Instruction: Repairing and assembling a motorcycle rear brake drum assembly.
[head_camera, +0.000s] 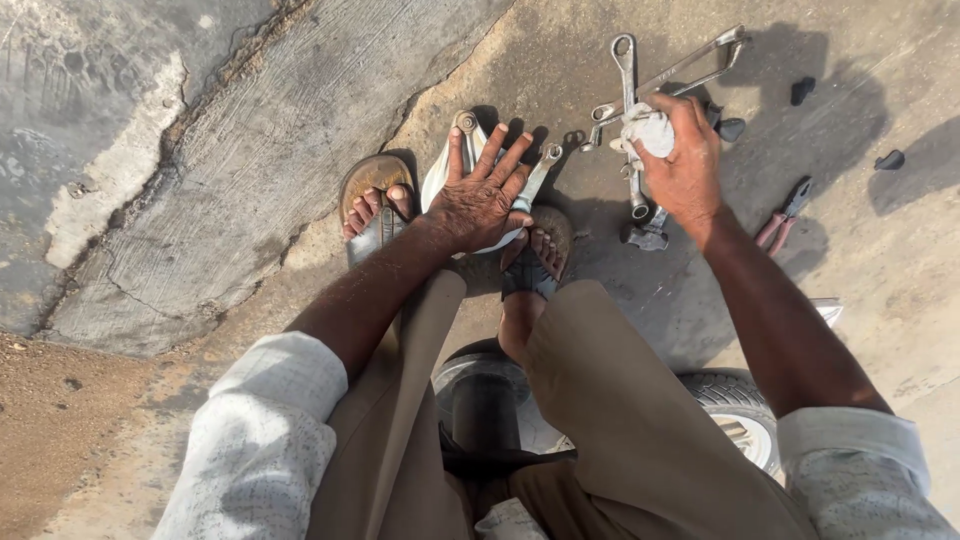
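My left hand (480, 195) hangs with its fingers spread, palm down, above a pale cloth (440, 175) and a wrench (540, 170) that lie on the ground between my sandalled feet. It holds nothing. My right hand (685, 160) is closed around a crumpled whitish rag (652, 132). It hovers over a small heap of metal spanners (630, 90) on the concrete.
Red-handled pliers (783, 222) lie right of the spanners, with small dark pieces (803, 90) beyond. A tyre and wheel rim (735, 410) sit under my legs. Cracked concrete (200, 150) spreads to the left, with bare dirt at the lower left.
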